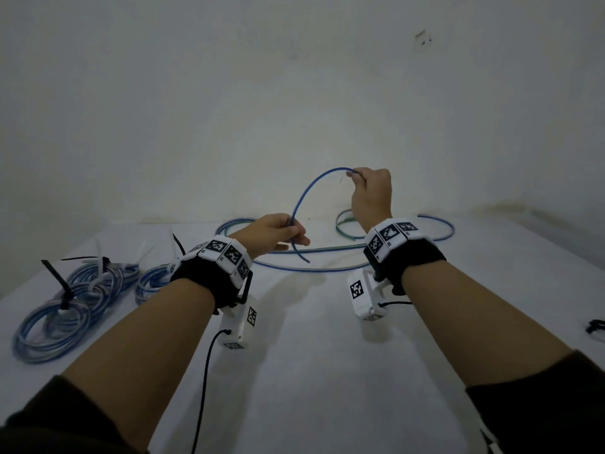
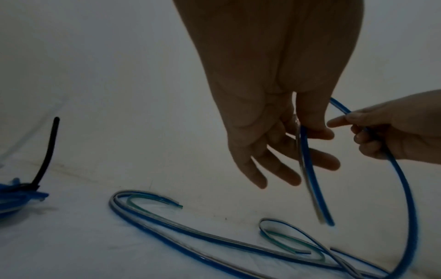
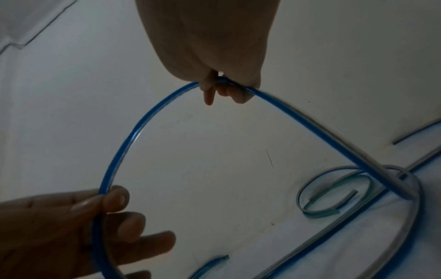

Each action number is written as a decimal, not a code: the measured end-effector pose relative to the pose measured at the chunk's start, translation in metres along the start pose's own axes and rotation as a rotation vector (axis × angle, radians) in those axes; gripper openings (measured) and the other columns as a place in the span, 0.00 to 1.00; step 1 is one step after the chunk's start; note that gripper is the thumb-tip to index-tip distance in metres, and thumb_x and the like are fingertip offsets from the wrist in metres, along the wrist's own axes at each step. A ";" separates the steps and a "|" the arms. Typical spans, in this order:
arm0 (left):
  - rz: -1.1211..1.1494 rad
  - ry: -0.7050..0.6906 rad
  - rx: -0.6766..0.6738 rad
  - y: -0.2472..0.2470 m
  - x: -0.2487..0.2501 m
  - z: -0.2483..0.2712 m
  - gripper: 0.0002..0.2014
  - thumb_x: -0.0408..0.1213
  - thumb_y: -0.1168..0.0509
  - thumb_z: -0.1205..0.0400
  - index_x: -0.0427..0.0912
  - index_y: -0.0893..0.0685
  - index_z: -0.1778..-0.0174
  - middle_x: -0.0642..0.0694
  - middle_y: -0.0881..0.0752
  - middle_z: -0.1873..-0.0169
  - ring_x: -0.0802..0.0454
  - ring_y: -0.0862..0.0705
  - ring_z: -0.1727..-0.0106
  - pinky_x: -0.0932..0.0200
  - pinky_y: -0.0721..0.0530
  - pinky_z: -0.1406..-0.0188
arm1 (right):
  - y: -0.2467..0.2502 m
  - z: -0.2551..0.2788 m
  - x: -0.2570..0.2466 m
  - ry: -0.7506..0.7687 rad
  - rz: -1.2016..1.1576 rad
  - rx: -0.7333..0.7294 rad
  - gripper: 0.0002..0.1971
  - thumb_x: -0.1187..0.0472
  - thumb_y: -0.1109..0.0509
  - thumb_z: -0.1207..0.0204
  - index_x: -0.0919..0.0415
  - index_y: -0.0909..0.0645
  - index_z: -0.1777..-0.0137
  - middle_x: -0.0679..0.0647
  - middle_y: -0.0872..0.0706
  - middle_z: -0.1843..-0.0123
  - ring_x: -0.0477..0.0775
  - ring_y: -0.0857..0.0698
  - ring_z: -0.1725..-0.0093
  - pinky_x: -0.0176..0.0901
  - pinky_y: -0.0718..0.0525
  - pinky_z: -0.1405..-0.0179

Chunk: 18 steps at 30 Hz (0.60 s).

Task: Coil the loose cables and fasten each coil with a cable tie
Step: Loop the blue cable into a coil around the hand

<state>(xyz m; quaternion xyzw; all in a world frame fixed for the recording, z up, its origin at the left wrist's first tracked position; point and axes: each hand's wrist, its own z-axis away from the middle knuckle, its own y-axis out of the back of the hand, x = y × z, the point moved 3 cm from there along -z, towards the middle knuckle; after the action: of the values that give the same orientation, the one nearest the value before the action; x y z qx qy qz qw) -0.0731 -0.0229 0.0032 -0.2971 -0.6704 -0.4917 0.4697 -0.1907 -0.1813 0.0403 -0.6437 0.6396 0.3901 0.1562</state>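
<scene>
A loose blue cable (image 1: 314, 181) arches up between my two hands above the white table (image 1: 311, 355). My left hand (image 1: 278, 234) pinches it near its free end, which hangs down below the fingers (image 2: 317, 188). My right hand (image 1: 370, 188) is raised higher and grips the cable (image 3: 148, 120) further along, fingers curled round it. From there the cable drops to the table and runs in wide loops (image 1: 438, 231) behind both hands. A shorter greenish cable (image 1: 343, 224) lies curled among those loops.
Two blue coils (image 1: 75, 296) tied with black and white cable ties lie at the table's left; a third (image 1: 150, 283) sits by my left wrist. A black cable tie (image 1: 595, 326) lies at the right edge. The wall rises just behind the table.
</scene>
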 end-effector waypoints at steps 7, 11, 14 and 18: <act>0.199 -0.172 0.176 0.005 0.020 0.000 0.10 0.38 0.46 0.13 0.41 0.23 0.58 0.48 0.20 0.73 0.55 0.17 0.71 0.54 0.13 0.57 | -0.003 0.008 0.014 -0.120 -0.107 -0.052 0.05 0.69 0.37 0.21 0.64 0.21 0.50 0.57 0.19 0.60 0.55 0.20 0.58 0.51 0.16 0.50; 0.283 -0.232 0.305 0.011 0.026 -0.010 0.14 0.36 0.50 0.12 0.41 0.21 0.59 0.48 0.28 0.73 0.59 0.31 0.75 0.66 0.25 0.68 | -0.007 0.016 0.018 -0.049 0.038 -0.211 0.07 0.69 0.36 0.22 0.67 0.17 0.56 0.53 0.18 0.65 0.53 0.19 0.60 0.38 0.23 0.60; 0.307 -0.251 0.314 0.010 0.029 -0.015 0.14 0.29 0.52 0.14 0.43 0.21 0.54 0.48 0.25 0.69 0.57 0.31 0.72 0.65 0.30 0.68 | -0.011 0.023 0.014 0.044 0.128 -0.391 0.09 0.67 0.38 0.21 0.66 0.16 0.56 0.54 0.17 0.64 0.53 0.20 0.61 0.39 0.25 0.61; 0.038 -0.366 0.414 0.006 0.031 -0.015 0.10 0.34 0.48 0.13 0.42 0.22 0.54 0.48 0.23 0.72 0.63 0.28 0.76 0.69 0.29 0.73 | -0.018 0.033 0.003 0.170 0.224 -0.581 0.09 0.66 0.40 0.19 0.64 0.18 0.54 0.50 0.21 0.65 0.52 0.25 0.62 0.39 0.33 0.63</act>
<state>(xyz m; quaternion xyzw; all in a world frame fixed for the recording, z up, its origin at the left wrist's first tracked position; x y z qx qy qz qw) -0.0751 -0.0372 0.0353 -0.2913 -0.8247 -0.2733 0.4005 -0.1840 -0.1582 0.0118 -0.6172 0.5791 0.5160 -0.1320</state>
